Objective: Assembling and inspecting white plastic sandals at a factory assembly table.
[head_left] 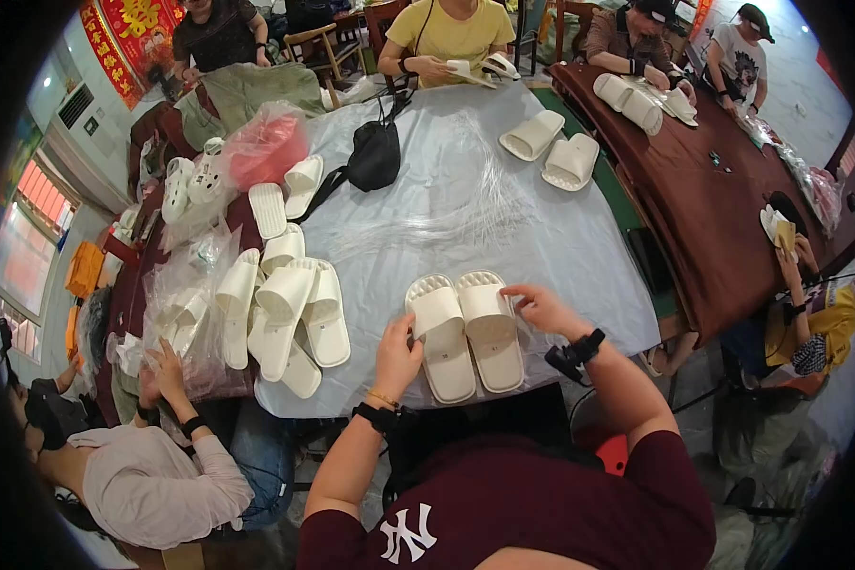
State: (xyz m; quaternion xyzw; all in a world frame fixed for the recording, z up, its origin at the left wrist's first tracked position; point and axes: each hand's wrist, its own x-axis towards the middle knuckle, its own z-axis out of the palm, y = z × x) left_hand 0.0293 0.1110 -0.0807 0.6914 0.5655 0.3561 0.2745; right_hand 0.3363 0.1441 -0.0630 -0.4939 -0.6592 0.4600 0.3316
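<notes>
A pair of white slide slippers stands side by side on the table before me, toes pointing away. My left hand (399, 356) is closed at the outer edge of the left slipper (442, 347), its thumb by the strap. Against the right slipper's (492, 332) strap, my right hand (540, 309) rests its outstretched index finger; the other fingers bend loosely beside it. Further left lies a heap of several white slippers (285, 299), some overlapping. Two more white slippers (268, 211) (304, 185) sit beyond the heap.
Thin clear plastic strips (465, 204) spread over the pale table cover (579, 256). A black bag (372, 157) and pink plastic bag (268, 147) lie at the far left. Another slipper pair (570, 161) stands far right. A co-worker (152, 475) sits close on my left; others work around the tables.
</notes>
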